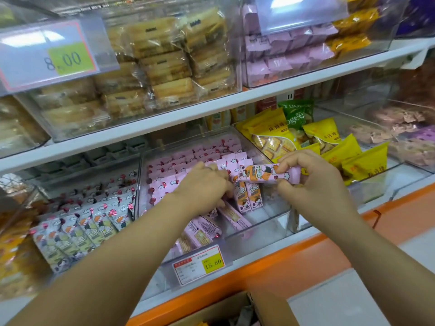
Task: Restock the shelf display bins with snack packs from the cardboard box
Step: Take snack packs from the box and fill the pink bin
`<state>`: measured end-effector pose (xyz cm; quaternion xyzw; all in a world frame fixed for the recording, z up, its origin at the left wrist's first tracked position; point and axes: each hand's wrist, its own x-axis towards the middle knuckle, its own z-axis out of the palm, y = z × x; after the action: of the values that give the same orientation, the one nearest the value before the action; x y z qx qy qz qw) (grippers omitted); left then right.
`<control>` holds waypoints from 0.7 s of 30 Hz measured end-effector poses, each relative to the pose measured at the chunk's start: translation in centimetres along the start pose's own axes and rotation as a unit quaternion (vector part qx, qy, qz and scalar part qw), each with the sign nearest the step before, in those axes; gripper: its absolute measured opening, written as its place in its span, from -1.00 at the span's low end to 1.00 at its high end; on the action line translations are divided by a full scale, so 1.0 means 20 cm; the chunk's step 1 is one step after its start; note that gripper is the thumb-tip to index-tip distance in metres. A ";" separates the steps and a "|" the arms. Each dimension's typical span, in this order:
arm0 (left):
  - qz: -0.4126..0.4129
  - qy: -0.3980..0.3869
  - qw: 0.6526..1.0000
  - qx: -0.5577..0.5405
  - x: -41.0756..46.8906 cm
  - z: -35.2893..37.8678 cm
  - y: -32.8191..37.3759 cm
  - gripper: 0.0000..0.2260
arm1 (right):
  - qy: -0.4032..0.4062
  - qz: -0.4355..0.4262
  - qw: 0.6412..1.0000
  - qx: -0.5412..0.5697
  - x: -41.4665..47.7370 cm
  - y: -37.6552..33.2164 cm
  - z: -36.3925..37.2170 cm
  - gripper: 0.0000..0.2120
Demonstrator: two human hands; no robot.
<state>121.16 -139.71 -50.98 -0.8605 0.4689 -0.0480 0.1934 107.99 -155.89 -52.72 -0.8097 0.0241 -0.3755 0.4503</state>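
A clear display bin on the lower shelf holds several pink snack packs. My left hand reaches into the bin, its fingers curled down on the packs near the middle; whether it grips one is hidden. My right hand hovers over the bin's right side and pinches one pink and orange snack pack held sideways. The cardboard box stands open at the bottom edge, below the shelf.
A bin of grey snack packs sits to the left, and a bin of yellow packs to the right. Above, a shelf carries bins of bread packs and pink packs. A price tag hangs on the bin front.
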 end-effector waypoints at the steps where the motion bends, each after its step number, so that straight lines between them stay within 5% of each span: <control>1: 0.018 -0.012 0.999 -0.035 0.01 0.00 0.02 -0.71 | 0.000 0.001 1.000 -0.001 0.00 0.00 0.00 -0.74; 8: 0.084 -0.079 0.987 -0.112 0.06 0.12 0.15 -0.56 | -0.009 -0.008 1.000 -0.014 -0.01 0.00 0.00 -0.77; 13: 0.069 -0.039 0.977 -0.199 0.02 0.10 0.13 -0.70 | -0.011 -0.012 1.000 0.001 -0.02 0.00 -0.01 -0.79; 19: -0.021 0.047 0.926 -0.375 -0.15 -0.09 -0.01 -0.75 | 0.012 0.014 1.000 0.017 -0.01 -0.01 -0.01 -0.67; 21: -0.047 0.045 0.866 -0.495 -0.22 -0.12 -0.05 -0.73 | 0.014 0.025 0.999 0.021 -0.02 -0.03 -0.01 -0.66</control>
<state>118.95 -136.29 -48.03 -0.8611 0.3984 0.1427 -0.2819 107.45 -155.60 -52.49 -0.7939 0.0423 -0.3757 0.4762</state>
